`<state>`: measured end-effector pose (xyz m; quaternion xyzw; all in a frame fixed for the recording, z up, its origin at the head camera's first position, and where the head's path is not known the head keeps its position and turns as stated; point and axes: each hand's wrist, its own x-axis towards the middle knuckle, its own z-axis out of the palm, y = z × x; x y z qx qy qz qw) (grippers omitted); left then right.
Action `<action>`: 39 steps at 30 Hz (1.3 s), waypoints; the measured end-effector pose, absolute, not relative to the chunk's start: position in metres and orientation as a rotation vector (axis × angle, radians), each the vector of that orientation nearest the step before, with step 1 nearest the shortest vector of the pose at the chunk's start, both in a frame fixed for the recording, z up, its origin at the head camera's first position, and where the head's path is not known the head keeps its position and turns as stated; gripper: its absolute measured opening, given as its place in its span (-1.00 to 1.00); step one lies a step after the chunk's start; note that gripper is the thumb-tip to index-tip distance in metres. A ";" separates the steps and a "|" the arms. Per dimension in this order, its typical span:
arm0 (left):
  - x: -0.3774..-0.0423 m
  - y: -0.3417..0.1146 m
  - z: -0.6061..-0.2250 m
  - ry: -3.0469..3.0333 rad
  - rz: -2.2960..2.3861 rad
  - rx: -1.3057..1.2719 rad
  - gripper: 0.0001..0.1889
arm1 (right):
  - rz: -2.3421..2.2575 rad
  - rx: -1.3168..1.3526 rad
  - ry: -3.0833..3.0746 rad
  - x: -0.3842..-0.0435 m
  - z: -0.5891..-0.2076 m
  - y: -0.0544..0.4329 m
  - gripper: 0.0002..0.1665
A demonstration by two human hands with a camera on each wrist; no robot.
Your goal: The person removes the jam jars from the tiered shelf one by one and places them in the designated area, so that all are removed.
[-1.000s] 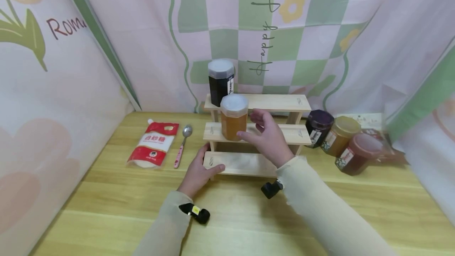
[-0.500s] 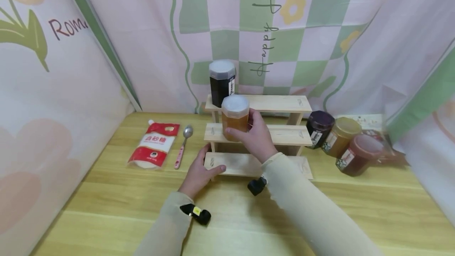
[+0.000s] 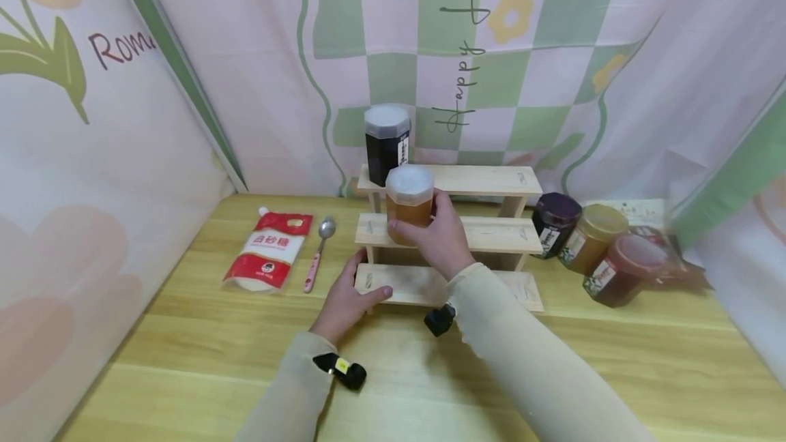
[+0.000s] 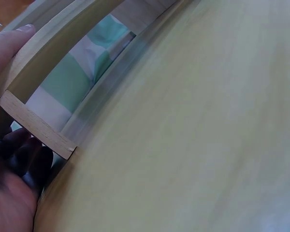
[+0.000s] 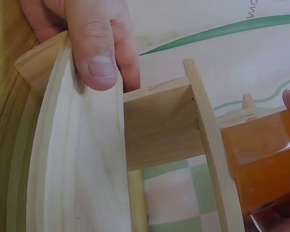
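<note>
A three-tier wooden rack [image 3: 491, 232] stands on the table. Its lowest step is gripped at the left end by my left hand [image 3: 342, 302], thumb on top; the left wrist view shows the curled fingers [image 4: 34, 159] around the end support. My right hand [image 3: 441, 241] holds an amber jar [image 3: 400, 215] with a translucent lid at the left of the middle step. The jar's orange side [image 5: 266, 154] appears in the right wrist view beside the step's edge. Behind it, a dark jar [image 3: 382, 154] with a white label stands on the top step.
Right of the rack are a dark purple jar [image 3: 555, 224], a yellow-lidded jar [image 3: 592, 237] and a red jar [image 3: 623, 271], with a brown packet [image 3: 681, 271] behind. At left lie a red-and-white sugar bag [image 3: 268, 251] and a pink-handled spoon [image 3: 316, 258]. Patterned curtains enclose the table.
My right hand has moved left from beside the amber jar and taken hold of it. The left hand keeps its grip on the lowest step.
</note>
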<state>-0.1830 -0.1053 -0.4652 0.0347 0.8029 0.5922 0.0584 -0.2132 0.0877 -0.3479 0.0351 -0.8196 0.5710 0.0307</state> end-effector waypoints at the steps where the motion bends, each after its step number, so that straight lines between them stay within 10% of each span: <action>1: -0.183 -0.105 -0.465 2.431 1.798 0.106 0.06 | 1.762 0.108 -2.525 -0.213 -0.348 0.088 0.03; 39: -0.182 -0.106 -0.468 2.397 1.857 0.138 0.06 | 1.702 0.100 -2.426 -0.173 -0.357 0.138 0.05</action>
